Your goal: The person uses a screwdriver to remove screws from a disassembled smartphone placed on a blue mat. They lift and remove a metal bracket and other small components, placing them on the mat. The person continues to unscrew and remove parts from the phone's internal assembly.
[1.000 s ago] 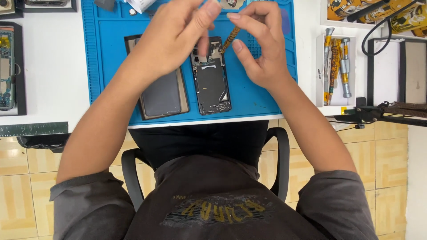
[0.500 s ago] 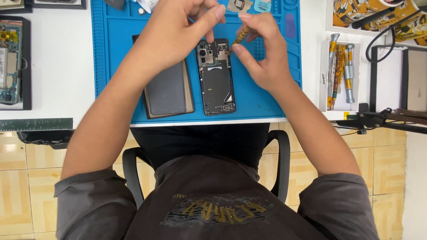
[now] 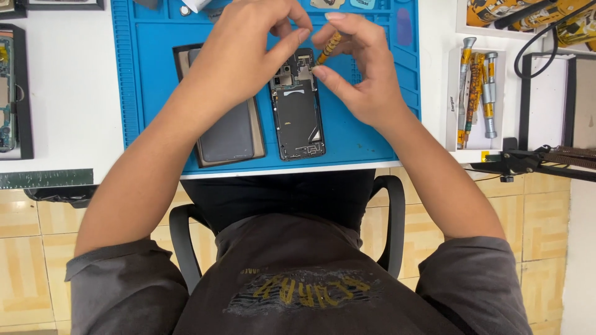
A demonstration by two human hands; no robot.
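Our right hand (image 3: 360, 74) pinches a small screwdriver (image 3: 328, 48) with a yellow-and-black patterned handle between thumb and fingers, holding it tilted over the top end of the opened phone (image 3: 298, 105). Our left hand (image 3: 248, 53) reaches in from the other side with its fingers curled close together just above the same end of the phone; we cannot tell whether they grip anything.

The phone lies flat, with its back removed. Its interior is dark, with a large black plate over the middle and lower part and small metallic parts and a camera block at the upper end. Just beside it to the left lies the dark grey back cover (image 3: 230, 133), partly hidden under our left forearm.

Both pieces rest on a blue repair mat (image 3: 149, 93) with a ridged left edge and small moulded compartments along the top. The mat covers the middle of a white worktop (image 3: 68, 111). To the right, a white tray (image 3: 452, 93) holds several screwdrivers (image 3: 477, 87) with silver and yellow handles, lying side by side. At the far left edge sits another opened device in a black frame (image 3: 9, 93).

Below the worktop we see a black chair (image 3: 391, 217) and a floor (image 3: 31, 248) of yellowish tiles.
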